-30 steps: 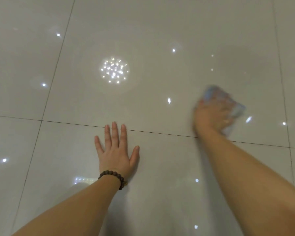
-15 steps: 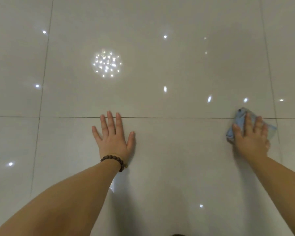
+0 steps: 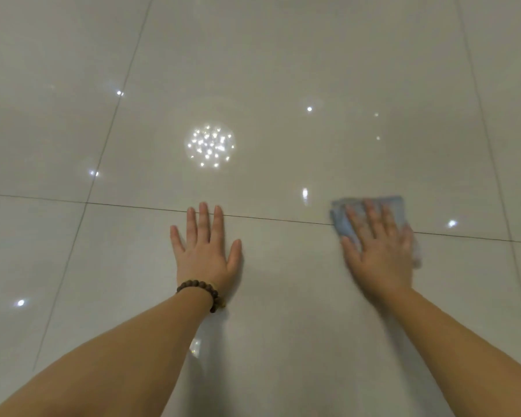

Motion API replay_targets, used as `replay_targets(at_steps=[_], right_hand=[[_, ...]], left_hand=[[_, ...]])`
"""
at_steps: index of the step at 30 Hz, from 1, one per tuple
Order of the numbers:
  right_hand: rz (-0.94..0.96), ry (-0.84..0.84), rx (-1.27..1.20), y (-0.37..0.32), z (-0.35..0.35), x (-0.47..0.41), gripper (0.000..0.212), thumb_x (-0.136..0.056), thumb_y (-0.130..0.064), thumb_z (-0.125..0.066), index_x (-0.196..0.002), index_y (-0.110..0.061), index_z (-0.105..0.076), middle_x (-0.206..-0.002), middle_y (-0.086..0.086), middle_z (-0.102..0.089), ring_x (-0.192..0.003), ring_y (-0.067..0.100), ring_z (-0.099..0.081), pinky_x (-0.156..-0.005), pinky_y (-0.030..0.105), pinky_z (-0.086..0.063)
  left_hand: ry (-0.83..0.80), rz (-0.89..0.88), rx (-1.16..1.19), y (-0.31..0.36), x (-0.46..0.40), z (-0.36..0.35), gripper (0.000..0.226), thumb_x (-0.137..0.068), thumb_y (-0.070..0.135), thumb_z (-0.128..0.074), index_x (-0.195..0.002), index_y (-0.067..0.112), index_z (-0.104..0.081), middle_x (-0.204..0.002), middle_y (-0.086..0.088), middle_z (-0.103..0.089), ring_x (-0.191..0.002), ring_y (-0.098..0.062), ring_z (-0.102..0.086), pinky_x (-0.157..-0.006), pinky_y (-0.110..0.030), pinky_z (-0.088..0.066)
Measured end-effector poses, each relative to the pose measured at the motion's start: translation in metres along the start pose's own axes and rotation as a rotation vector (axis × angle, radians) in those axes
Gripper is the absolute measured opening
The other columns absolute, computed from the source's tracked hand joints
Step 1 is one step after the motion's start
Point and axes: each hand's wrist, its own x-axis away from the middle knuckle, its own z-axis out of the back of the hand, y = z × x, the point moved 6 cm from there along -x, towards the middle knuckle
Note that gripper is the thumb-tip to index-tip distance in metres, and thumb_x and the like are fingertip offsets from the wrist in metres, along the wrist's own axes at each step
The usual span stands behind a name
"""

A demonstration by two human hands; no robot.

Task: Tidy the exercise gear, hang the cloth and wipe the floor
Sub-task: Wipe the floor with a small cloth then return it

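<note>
Both hands lie flat on the floor, forearms coming in from the near edge. L hand is spread wide, palm down, fingers straight w/ thumb out toward the R hand; a dark bead bracelet circles its wrist. R hand, somewhat motion-blurred, presses w/ straight, splayed fingers on a light blue cloth, not curled round it. Cloth sits under the R hand's fingers and palm, showing past the fingertips and at both sides. Its long axis seems to run roughly L–R across the fingers; exact edges too blurred to tell.

Floor is glossy pale beige tile. A dark grout line runs crosswise under the L fingertips and beneath the cloth. Another grout line runs away from the person, well L of the L hand. Beyond the L fingertips a round cluster of light reflections shines in the tile, w/ single bright spots scattered round both hands.
</note>
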Motion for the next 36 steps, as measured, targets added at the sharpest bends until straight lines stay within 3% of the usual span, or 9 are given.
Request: replay_targets(at_steps=[5, 10, 15, 19, 22, 28, 30, 32, 36], right_hand=[[-0.600, -0.037, -0.061, 0.164, 0.023, 0.028, 0.067, -0.088, -0.061, -0.015, -0.148, -0.030, -0.021, -0.157, 0.010, -0.016, -0.142, 0.034, -0.016, -0.109, 0.065, -0.016], [-0.862, 0.073, -0.180, 0.084, 0.026, -0.017, 0.062, -0.092, -0.052, -0.022, -0.149, -0.030, -0.013, -0.159, 0.008, -0.009, -0.145, 0.036, -0.008, -0.109, 0.067, -0.007], [-0.325, -0.047, -0.127, -0.174, 0.001, -0.079, 0.061, -0.095, -0.050, -0.031, -0.151, -0.035, -0.013, -0.161, -0.001, 0.000, -0.147, 0.025, 0.003, -0.111, 0.060, 0.001], [0.746, -0.210, -0.058, -0.418, -0.030, 0.037, 0.060, -0.093, -0.049, -0.035, -0.149, -0.038, -0.017, -0.161, -0.002, -0.007, -0.147, 0.022, 0.003, -0.112, 0.057, 0.007], [1.155, -0.236, -0.057, -0.413, -0.029, 0.066, 0.055, -0.092, -0.050, -0.034, -0.146, -0.041, -0.027, -0.158, -0.007, -0.019, -0.146, 0.018, -0.012, -0.113, 0.052, -0.003], [-0.223, 0.011, -0.145, -0.192, 0.012, -0.108, 0.055, -0.096, -0.048, -0.023, -0.150, -0.038, -0.017, -0.160, -0.004, -0.007, -0.147, 0.021, -0.003, -0.115, 0.055, -0.004], [-0.491, 0.015, -0.186, -0.202, 0.015, -0.101, 0.054, -0.098, -0.044, -0.027, -0.150, -0.035, -0.017, -0.160, -0.001, -0.005, -0.147, 0.025, 0.000, -0.113, 0.060, -0.002], [-0.250, 0.025, -0.153, -0.279, 0.002, -0.084, 0.055, -0.097, -0.044, -0.031, -0.150, -0.035, -0.018, -0.160, -0.001, -0.007, -0.147, 0.024, -0.001, -0.113, 0.059, -0.002], [0.824, -0.128, -0.077, -0.451, -0.035, 0.033, 0.054, -0.093, -0.045, -0.030, -0.146, -0.036, -0.029, -0.158, -0.003, -0.020, -0.146, 0.021, -0.011, -0.112, 0.051, -0.004]], left_hand=[[0.001, 0.006, 0.006, -0.002, 0.001, 0.001, 0.076, -0.088, 0.065, -0.002, -0.150, 0.026, 0.018, -0.157, -0.001, 0.024, -0.144, -0.022, 0.024, -0.115, -0.055, 0.011], [-0.019, -0.043, 0.152, -0.007, 0.006, 0.008, 0.079, -0.082, 0.067, 0.008, -0.148, 0.025, 0.021, -0.157, 0.001, 0.025, -0.144, -0.016, 0.024, -0.115, -0.053, 0.013], [0.088, 0.483, 0.151, -0.130, 0.075, -0.005, 0.072, -0.093, 0.057, -0.003, -0.151, 0.017, 0.012, -0.157, -0.004, 0.021, -0.146, -0.020, 0.018, -0.115, -0.059, 0.006], [0.055, 0.624, 0.096, -0.190, 0.126, -0.016, 0.080, -0.087, 0.057, 0.001, -0.153, 0.010, 0.002, -0.160, -0.011, 0.007, -0.147, -0.023, 0.013, -0.115, -0.059, 0.005], [0.070, 0.581, 0.087, -0.189, 0.125, -0.018, 0.086, -0.083, 0.058, 0.000, -0.151, 0.006, 0.001, -0.161, -0.011, 0.003, -0.147, -0.023, 0.012, -0.115, -0.056, 0.009], [0.102, 0.578, 0.081, -0.188, 0.125, -0.018, 0.082, -0.089, 0.059, -0.002, -0.150, 0.005, 0.007, -0.160, -0.010, 0.008, -0.147, -0.023, 0.013, -0.115, -0.057, 0.007], [0.095, 0.578, 0.081, -0.188, 0.123, -0.017, 0.082, -0.089, 0.059, -0.004, -0.150, 0.004, 0.005, -0.160, -0.011, 0.006, -0.147, -0.024, 0.012, -0.115, -0.058, 0.006], [0.097, 0.573, 0.075, -0.188, 0.123, -0.017, 0.081, -0.090, 0.058, -0.005, -0.149, 0.004, 0.006, -0.160, -0.012, 0.005, -0.147, -0.025, 0.011, -0.115, -0.059, 0.006], [0.080, 0.572, 0.088, -0.189, 0.124, -0.018, 0.084, -0.087, 0.060, -0.004, -0.149, 0.004, 0.006, -0.160, -0.012, 0.006, -0.147, -0.024, 0.012, -0.114, -0.058, 0.008]])
